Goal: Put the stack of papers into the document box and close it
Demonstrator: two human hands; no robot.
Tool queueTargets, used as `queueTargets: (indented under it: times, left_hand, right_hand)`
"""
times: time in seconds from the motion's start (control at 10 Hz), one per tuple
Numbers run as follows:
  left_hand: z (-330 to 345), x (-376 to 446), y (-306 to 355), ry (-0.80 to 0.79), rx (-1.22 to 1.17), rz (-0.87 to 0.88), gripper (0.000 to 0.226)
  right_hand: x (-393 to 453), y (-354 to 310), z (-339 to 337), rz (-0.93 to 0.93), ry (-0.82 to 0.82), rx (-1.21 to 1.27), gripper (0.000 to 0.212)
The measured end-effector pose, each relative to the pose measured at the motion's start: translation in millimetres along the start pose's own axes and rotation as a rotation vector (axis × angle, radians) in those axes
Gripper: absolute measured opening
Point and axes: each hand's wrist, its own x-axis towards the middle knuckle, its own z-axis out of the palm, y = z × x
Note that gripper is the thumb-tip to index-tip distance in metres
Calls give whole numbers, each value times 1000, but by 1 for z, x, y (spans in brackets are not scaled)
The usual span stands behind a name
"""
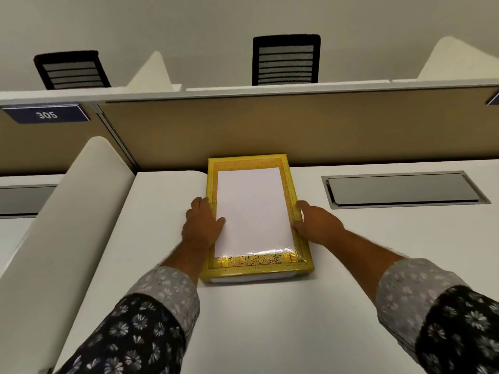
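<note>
Desk (270, 319): one paper stack (252, 209), one document box (256, 269) in left hand (201, 225), right hand (316, 222) grip.

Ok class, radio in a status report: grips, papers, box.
Left grip and right grip hold box sides. Papers lie flat on box. Nothing blocking.

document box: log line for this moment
document box on desk; papers showing on top; left hand holds left edge; right hand holds right edge
</note>
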Motion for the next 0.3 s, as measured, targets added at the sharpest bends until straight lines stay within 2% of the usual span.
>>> queueTargets:
  times: [0.3]
  left_hand:
    - [28, -118, 19, 226, -105, 304, 37]
  right_hand:
    - [-89, 27, 13, -15, 170, 47, 76]
